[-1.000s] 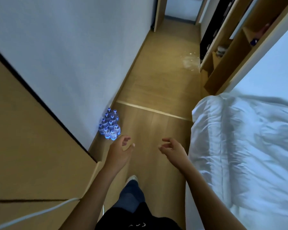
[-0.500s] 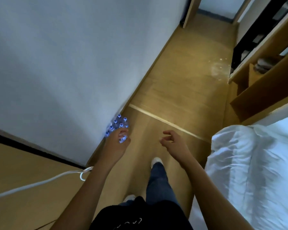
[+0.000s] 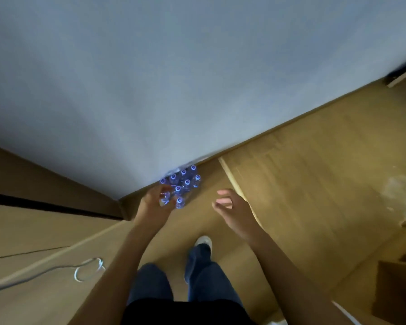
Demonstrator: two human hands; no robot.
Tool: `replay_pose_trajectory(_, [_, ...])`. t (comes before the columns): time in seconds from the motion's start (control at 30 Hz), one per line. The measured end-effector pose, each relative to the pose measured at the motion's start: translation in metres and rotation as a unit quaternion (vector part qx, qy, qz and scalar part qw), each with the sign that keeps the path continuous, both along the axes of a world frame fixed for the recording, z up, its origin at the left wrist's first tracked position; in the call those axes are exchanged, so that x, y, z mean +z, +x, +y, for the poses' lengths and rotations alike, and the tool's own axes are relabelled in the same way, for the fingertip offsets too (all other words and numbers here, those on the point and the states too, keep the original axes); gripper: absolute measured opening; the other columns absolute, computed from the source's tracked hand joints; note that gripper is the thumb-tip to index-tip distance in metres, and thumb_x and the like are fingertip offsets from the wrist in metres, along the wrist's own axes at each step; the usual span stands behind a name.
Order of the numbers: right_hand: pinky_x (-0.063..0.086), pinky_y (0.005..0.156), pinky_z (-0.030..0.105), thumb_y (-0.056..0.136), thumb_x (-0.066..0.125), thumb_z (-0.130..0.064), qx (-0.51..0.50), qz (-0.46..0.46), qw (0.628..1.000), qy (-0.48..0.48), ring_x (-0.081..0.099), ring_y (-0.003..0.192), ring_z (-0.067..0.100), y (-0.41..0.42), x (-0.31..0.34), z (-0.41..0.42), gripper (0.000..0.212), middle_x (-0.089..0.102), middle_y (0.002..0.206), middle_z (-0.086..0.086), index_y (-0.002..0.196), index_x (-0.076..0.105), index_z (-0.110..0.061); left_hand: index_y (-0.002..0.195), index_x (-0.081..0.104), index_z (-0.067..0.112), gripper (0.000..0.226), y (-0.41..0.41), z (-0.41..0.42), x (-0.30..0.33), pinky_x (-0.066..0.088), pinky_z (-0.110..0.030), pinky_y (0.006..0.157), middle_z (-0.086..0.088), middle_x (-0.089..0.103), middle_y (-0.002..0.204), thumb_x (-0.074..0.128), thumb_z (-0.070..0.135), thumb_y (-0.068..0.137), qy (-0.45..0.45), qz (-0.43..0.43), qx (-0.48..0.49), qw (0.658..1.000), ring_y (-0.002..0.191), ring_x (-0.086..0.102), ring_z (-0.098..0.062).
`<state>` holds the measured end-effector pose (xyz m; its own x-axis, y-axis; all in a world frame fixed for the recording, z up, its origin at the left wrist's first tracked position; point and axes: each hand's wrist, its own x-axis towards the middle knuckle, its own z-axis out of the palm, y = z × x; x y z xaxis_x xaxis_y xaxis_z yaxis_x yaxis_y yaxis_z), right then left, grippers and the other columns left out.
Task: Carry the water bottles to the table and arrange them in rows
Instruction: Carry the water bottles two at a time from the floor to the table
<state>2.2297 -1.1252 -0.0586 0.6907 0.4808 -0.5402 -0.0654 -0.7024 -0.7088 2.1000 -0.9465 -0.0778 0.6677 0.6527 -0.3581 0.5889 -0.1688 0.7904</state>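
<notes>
About eight small clear plastic water bottles with blue caps [image 3: 182,182] cluster just beyond the left hand [image 3: 154,207]; two hands show.

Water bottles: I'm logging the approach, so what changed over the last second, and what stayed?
The person walked up to the water bottles; the left hand reached forward and now overlaps the nearest bottle, though a firm grip cannot be told. The bed left view. The right hand stayed open and empty, and the bottles stayed clustered on the floor against the wall.
</notes>
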Motion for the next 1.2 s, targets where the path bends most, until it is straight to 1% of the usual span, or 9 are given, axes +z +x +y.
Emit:
replay_pose_trajectory(0.2, [0.041, 0.06, 0.0, 0.095, 0.063, -0.027, 0.078, 0.03, 0.996, -0.034, 0.059, 0.094, 0.005, 0.044, -0.053, 0.032, 0.04, 0.064, 0.124, 0.001, 0.133, 0.054, -0.02, 0.11, 0.066, 0.011, 0.027, 0.007, 0.02, -0.049, 0.034, -0.001, 0.068, 0.008, 0.061, 0.095, 0.073, 0.012, 0.084, 0.022, 0.037, 0.08, 0.996, 0.089, 0.056, -0.009])
replay_pose_trajectory(0.27, [0.042, 0.061, 0.002, 0.094, 0.064, -0.028, 0.093, 0.036, 0.994, -0.045, 0.059, 0.095, 0.005, 0.049, -0.077, 0.04, 0.041, 0.062, 0.126, 0.001, 0.133, 0.053, -0.02, 0.11, 0.066, 0.01, 0.027, 0.008, 0.027, -0.073, 0.038, -0.011, 0.072, 0.004, 0.063, 0.098, 0.073, 0.011, 0.084, 0.006, 0.055, 0.089, 0.995, 0.09, 0.057, -0.011])
replay_pose_trajectory(0.33, [0.045, 0.07, 0.008, 0.094, 0.064, -0.026, 0.093, 0.048, 0.993, -0.052, 0.06, 0.099, 0.007, 0.052, -0.101, 0.047, 0.042, 0.061, 0.129, 0.002, 0.134, 0.053, -0.02, 0.112, 0.065, 0.009, 0.028, 0.005, 0.036, -0.097, 0.039, -0.021, 0.075, 0.002, 0.063, 0.1, 0.072, 0.011, 0.085, -0.008, 0.07, 0.094, 0.993, 0.091, 0.058, -0.013])
replay_pose_trajectory(0.43, [0.05, 0.085, 0.022, 0.094, 0.065, -0.025, 0.089, 0.062, 0.992, -0.07, 0.061, 0.104, 0.011, 0.055, -0.143, 0.056, 0.043, 0.06, 0.131, 0.005, 0.134, 0.052, -0.019, 0.113, 0.064, 0.009, 0.028, 0.0, 0.052, -0.138, 0.041, -0.027, 0.078, 0.0, 0.063, 0.103, 0.071, 0.012, 0.086, -0.028, 0.085, 0.104, 0.991, 0.095, 0.059, -0.017])
replay_pose_trajectory(0.57, [0.049, 0.088, 0.024, 0.093, 0.067, -0.026, 0.096, 0.058, 0.99, -0.085, 0.061, 0.103, 0.012, 0.057, -0.211, 0.069, 0.044, 0.061, 0.13, 0.006, 0.134, 0.053, -0.017, 0.111, 0.063, 0.012, 0.026, -0.009, 0.066, -0.209, 0.042, -0.028, 0.08, -0.001, 0.064, 0.105, 0.071, 0.014, 0.087, -0.048, 0.111, 0.115, 0.986, 0.097, 0.061, -0.018])
replay_pose_trajectory(0.7, [0.052, 0.092, 0.031, 0.092, 0.068, -0.029, 0.103, 0.052, 0.99, -0.086, 0.063, 0.108, 0.016, 0.059, -0.292, 0.087, 0.046, 0.061, 0.13, 0.007, 0.134, 0.053, -0.016, 0.111, 0.064, 0.012, 0.026, -0.014, 0.073, -0.29, 0.042, -0.029, 0.08, -0.006, 0.066, 0.11, 0.071, 0.014, 0.087, -0.053, 0.136, 0.092, 0.985, 0.097, 0.06, -0.018])
replay_pose_trajectory(1.0, [0.04, 0.09, 0.02, 0.09, 0.072, -0.029, 0.159, 0.026, 0.986, -0.051, 0.056, 0.122, 0.019, 0.054, -0.493, 0.105, 0.059, 0.053, 0.141, 0.001, 0.141, 0.044, -0.019, 0.119, 0.06, 0.013, 0.034, -0.009, 0.067, -0.485, 0.043, -0.029, 0.079, -0.006, 0.064, 0.114, 0.072, 0.017, 0.086, -0.028, 0.137, 0.059, 0.988, 0.1, 0.062, -0.021])
replay_pose_trajectory(1.1, [0.041, 0.094, 0.024, 0.086, 0.076, -0.029, 0.181, 0.007, 0.983, -0.04, 0.053, 0.124, 0.019, 0.058, -0.56, 0.104, 0.066, 0.051, 0.141, 0.0, 0.143, 0.042, -0.022, 0.121, 0.059, 0.016, 0.037, -0.003, 0.063, -0.551, 0.043, -0.03, 0.079, -0.005, 0.064, 0.116, 0.072, 0.02, 0.086, -0.003, 0.127, 0.025, 0.992, 0.103, 0.062, -0.022])
replay_pose_trajectory(1.2, [0.043, 0.102, 0.031, 0.084, 0.078, -0.03, 0.233, -0.024, 0.972, -0.031, 0.048, 0.127, 0.016, 0.065, -0.623, 0.104, 0.073, 0.047, 0.142, -0.001, 0.146, 0.04, -0.026, 0.127, 0.056, 0.017, 0.047, 0.003, 0.061, -0.612, 0.043, -0.031, 0.084, -0.005, 0.059, 0.126, 0.074, 0.024, 0.084, 0.037, 0.107, -0.023, 0.993, 0.111, 0.058, -0.025])
